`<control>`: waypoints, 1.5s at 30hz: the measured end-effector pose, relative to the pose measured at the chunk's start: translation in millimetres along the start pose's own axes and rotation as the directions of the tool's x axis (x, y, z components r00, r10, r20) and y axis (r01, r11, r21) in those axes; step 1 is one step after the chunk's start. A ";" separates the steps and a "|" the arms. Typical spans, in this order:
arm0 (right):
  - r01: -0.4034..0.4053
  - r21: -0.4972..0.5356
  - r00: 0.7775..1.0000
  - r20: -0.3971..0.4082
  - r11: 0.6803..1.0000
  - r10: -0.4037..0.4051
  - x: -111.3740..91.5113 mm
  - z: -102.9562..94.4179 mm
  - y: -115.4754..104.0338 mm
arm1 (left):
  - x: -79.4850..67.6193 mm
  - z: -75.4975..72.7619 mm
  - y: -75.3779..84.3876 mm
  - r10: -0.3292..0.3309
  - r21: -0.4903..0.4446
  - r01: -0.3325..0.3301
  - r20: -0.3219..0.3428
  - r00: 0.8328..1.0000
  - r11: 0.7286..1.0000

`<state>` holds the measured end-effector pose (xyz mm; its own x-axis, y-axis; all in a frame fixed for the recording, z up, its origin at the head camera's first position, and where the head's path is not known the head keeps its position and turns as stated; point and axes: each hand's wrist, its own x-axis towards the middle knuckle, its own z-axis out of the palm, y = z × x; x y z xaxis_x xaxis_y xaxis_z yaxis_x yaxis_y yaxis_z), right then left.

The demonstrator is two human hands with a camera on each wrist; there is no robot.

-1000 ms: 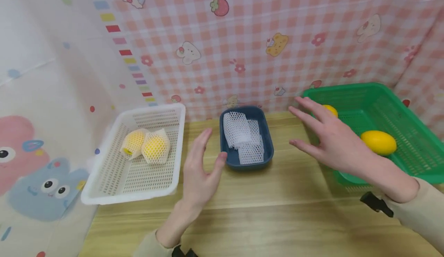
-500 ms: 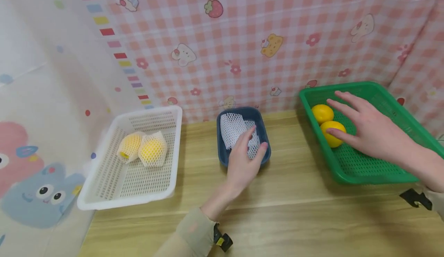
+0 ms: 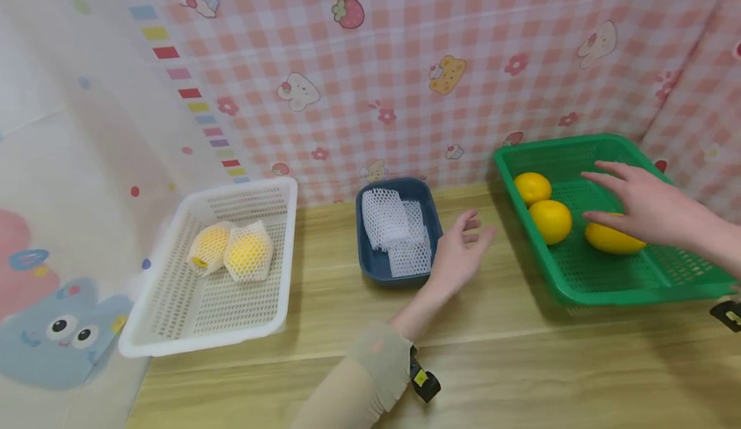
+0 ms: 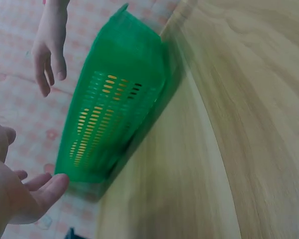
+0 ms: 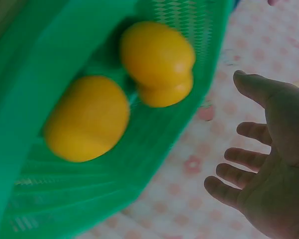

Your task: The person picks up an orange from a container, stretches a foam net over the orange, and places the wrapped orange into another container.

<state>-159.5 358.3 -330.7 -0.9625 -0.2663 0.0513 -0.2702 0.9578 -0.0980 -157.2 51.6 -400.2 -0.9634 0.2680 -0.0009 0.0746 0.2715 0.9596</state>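
Over the right part of the green basket (image 3: 579, 297) hovers my right hand (image 3: 654, 204), fingers spread and holding nothing. Below its thumb lies a lemon (image 3: 612, 239); two more yellow lemons, a front one (image 3: 550, 222) and a back one (image 3: 532, 188), sit along the basket's left wall. My left hand (image 3: 460, 252) is in the air at the right edge of the small navy tray (image 3: 376, 267), its fingers loosely bent and nothing in them. White foam net sleeves (image 3: 384, 217) lie in that tray. The right wrist view shows the lemons (image 5: 89, 119) beside my outstretched fingers.
At the left stands a white basket (image 3: 283, 287) with two net-wrapped yellow fruits (image 3: 249, 252). All three containers rest on a wooden table (image 3: 492, 365). A pink checked cloth (image 3: 359, 114) hangs right behind them.
My left hand has moved right, passing over the navy tray to its right side. My right hand has moved right, farther over the green basket, uncovering the lemons at its left wall.
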 end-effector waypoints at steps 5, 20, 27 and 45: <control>0.005 -0.024 0.993 0.117 1.000 -0.002 -2.1 7.5 16.6 | 11.3 19.3 -1.2 -0.112 -0.067 0.114 0.035 0.993 0.991; 0.028 0.008 0.968 0.249 1.000 -0.029 -9.1 32.2 54.7 | 33.0 42.3 -12.9 -0.226 -0.329 0.319 0.291 0.930 0.889; 0.046 0.017 0.965 0.258 0.999 -0.049 -7.4 46.1 62.6 | 35.9 57.1 -20.2 -0.197 -0.348 0.298 0.297 0.934 0.889; 0.067 0.004 0.961 0.268 0.998 -0.065 1.6 57.2 69.4 | 36.3 66.4 -17.2 -0.155 -0.358 0.259 0.294 0.943 0.897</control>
<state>-181.1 418.2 -394.3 -0.9138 -0.3474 -0.2103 -0.3338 0.9375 -0.0982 -176.3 118.1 -435.5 -0.8443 0.4829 -0.2322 -0.2745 -0.0178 0.9614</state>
